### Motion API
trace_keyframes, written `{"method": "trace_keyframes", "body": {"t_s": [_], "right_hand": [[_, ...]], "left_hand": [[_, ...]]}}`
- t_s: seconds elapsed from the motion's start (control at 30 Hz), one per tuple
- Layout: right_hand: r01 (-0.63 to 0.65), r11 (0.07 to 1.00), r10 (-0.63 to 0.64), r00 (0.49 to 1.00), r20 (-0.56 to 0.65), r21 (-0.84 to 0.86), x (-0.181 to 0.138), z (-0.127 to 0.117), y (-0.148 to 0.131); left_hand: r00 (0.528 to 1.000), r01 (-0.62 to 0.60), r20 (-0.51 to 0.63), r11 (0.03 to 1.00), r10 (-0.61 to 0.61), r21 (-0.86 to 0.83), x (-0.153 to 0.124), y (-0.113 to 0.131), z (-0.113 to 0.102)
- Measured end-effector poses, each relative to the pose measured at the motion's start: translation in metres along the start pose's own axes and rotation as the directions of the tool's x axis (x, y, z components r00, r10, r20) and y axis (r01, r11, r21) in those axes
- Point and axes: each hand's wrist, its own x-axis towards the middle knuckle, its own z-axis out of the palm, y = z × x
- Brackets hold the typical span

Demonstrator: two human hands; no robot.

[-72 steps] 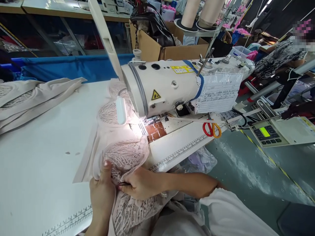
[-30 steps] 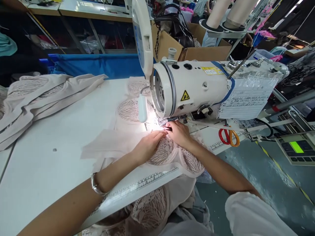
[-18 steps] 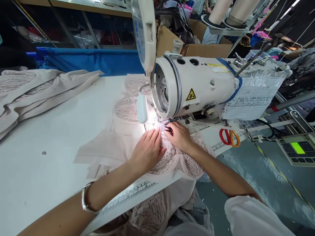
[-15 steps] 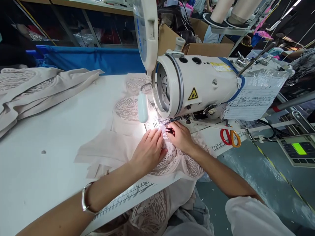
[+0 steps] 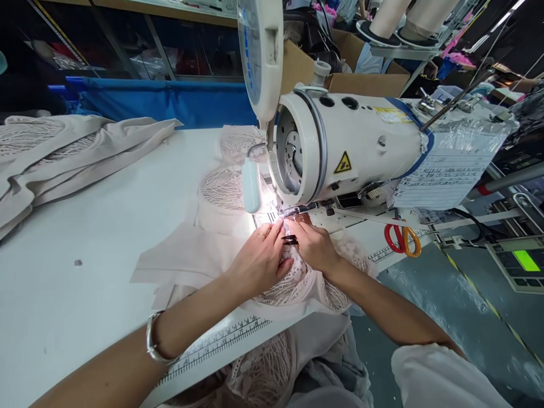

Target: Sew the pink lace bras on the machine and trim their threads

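Note:
My left hand (image 5: 260, 258) lies on the pale pink lace garment (image 5: 293, 283), its fingers stretched forward close to the needle area of the sewing machine (image 5: 344, 144). Facing it, my right hand (image 5: 313, 245) is closed around small black thread snips (image 5: 290, 240), whose tips point left toward my left fingers. That hand also rests against the lace beside the presser foot, which is partly lost in the lamp's glare. Plain panels of the garment (image 5: 182, 255) spread left over the table, and more lace hangs below the table edge.
A pale blue lamp (image 5: 251, 187) hangs by the needle. Scissors with red and orange handles (image 5: 402, 237) stand at the table's right edge. More garments (image 5: 63, 153) lie at far left. A control panel (image 5: 521, 260) sits at right, cardboard boxes (image 5: 365, 84) behind the machine.
The snips have shifted down and slightly left, closer to my left fingers. My right hand has moved slightly down. The whole view has drifted slightly right.

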Motion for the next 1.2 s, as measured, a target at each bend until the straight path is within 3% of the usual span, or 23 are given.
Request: {"method": "trace_keyframes", "body": {"t_s": [0.37,0.67,1.03,1.1,1.2], "right_hand": [[0.016,0.998,-0.009,0.994,0.105,-0.067,0.000,-0.001,-0.001],[-0.049,0.997,0.061,0.980,0.191,-0.066,0.006,-0.006,-0.006],[-0.061,0.998,0.064,0.976,0.206,-0.020,0.011,-0.011,-0.006],[-0.097,0.995,0.094,0.972,0.214,0.004,0.012,-0.012,-0.005],[-0.182,0.982,0.166,0.959,0.228,0.053,0.012,-0.012,-0.001]], "left_hand": [[1.000,-0.012,-0.027,1.000,0.012,-0.023,-0.003,-0.011,0.002],[0.999,-0.012,-0.031,0.991,0.016,0.130,-0.003,-0.009,-0.001],[1.000,0.008,-0.022,0.984,-0.004,0.177,-0.002,-0.009,-0.002],[0.998,-0.010,-0.052,0.976,0.022,0.219,-0.001,-0.007,-0.002],[0.989,-0.137,-0.017,0.949,0.147,0.283,-0.002,-0.001,-0.004]]}}
